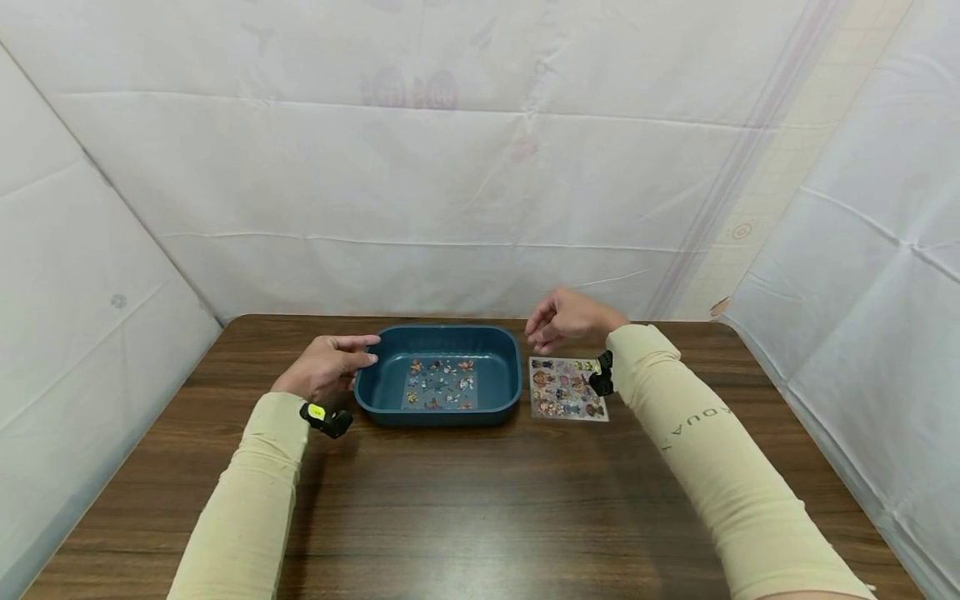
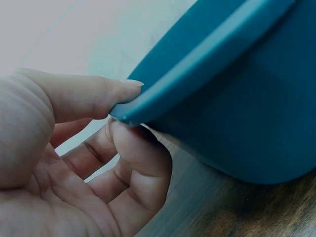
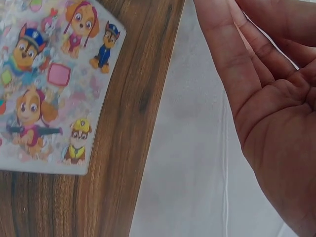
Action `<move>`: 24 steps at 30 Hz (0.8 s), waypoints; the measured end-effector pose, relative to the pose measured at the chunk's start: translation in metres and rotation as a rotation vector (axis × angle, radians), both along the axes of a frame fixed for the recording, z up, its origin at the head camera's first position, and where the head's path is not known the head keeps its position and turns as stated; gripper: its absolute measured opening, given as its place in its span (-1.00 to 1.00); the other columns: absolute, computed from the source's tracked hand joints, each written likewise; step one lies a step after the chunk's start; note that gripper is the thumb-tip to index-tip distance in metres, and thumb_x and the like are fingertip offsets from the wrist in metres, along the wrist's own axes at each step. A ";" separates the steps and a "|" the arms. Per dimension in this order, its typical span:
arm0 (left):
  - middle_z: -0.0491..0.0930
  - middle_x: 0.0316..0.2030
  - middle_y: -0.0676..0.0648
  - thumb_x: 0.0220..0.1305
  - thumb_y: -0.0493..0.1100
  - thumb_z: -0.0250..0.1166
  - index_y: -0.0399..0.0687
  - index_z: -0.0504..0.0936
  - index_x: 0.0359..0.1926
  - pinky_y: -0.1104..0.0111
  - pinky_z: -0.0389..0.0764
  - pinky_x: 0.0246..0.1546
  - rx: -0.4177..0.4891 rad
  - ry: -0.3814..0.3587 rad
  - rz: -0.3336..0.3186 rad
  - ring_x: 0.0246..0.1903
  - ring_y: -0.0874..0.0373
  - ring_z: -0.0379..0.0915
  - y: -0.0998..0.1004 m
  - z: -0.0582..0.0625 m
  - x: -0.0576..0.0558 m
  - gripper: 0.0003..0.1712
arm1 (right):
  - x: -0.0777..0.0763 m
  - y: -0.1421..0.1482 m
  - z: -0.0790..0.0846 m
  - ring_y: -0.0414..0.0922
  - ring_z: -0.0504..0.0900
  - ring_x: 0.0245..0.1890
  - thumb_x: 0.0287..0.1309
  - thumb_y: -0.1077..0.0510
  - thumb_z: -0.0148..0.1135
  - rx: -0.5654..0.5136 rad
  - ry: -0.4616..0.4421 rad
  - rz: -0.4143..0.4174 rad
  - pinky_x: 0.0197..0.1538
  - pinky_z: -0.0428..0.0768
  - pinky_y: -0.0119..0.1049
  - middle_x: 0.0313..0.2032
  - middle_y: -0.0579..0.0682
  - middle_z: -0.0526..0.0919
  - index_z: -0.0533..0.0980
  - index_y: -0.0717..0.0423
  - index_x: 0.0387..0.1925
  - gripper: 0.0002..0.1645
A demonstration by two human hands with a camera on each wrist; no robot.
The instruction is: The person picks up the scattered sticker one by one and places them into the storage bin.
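Head: the left hand (image 1: 324,367) pinches a blue basin (image 1: 435,419) — sticker sheet (image 1: 463,398) inside; the right hand (image 1: 576,317), loosely bent, grasps nothing visible near a second sheet (image 1: 566,393). Left wrist: thumb over rim (image 2: 197,69). Right wrist: palm apart from the second sheet — fingertips cropped.

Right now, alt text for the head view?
A person's left hand holds the left end of a blue tray, in which a see-through sheet of small colorful figures lies. The right hand is near the far edge of a second figure-covered sheet, flat on the dark wooden table right of the tray.
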State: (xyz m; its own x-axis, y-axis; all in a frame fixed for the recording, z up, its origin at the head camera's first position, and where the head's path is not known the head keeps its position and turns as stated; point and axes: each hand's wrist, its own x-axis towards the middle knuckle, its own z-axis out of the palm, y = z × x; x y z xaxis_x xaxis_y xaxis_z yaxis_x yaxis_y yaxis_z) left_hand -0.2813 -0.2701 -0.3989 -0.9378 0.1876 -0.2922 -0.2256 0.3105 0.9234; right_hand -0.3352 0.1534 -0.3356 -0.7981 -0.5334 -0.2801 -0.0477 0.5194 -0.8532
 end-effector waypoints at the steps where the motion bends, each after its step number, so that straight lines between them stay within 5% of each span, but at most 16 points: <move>1: 0.38 -0.55 0.13 0.51 -0.20 0.26 -0.07 0.34 0.55 0.28 0.51 -0.34 0.000 -0.001 0.002 -0.45 0.19 0.36 0.000 0.000 0.000 -0.34 | 0.000 0.001 0.000 -0.08 0.79 -0.30 0.31 0.51 0.20 0.004 -0.002 0.001 -0.05 0.78 -0.18 -0.01 0.49 0.68 0.54 0.59 0.08 -0.67; 11: 0.44 -0.47 0.11 0.51 -0.19 0.27 -0.08 0.35 0.55 0.29 0.53 -0.33 -0.002 -0.001 0.005 -0.44 0.18 0.37 0.001 -0.001 0.001 -0.34 | -0.001 0.023 -0.009 0.21 0.80 -0.09 0.31 0.48 0.21 0.062 0.054 0.026 -0.02 0.78 -0.14 -0.03 0.43 0.72 0.58 0.57 0.04 -0.71; 24: 0.43 -0.43 0.09 0.51 -0.18 0.27 -0.09 0.34 0.56 0.29 0.53 -0.34 0.001 -0.001 -0.002 -0.42 0.19 0.38 0.004 0.001 0.003 -0.33 | 0.000 0.043 -0.020 0.23 0.78 -0.11 0.26 0.49 0.25 0.096 0.063 -0.018 0.12 0.71 0.10 -0.03 0.47 0.71 0.61 0.56 0.00 -0.72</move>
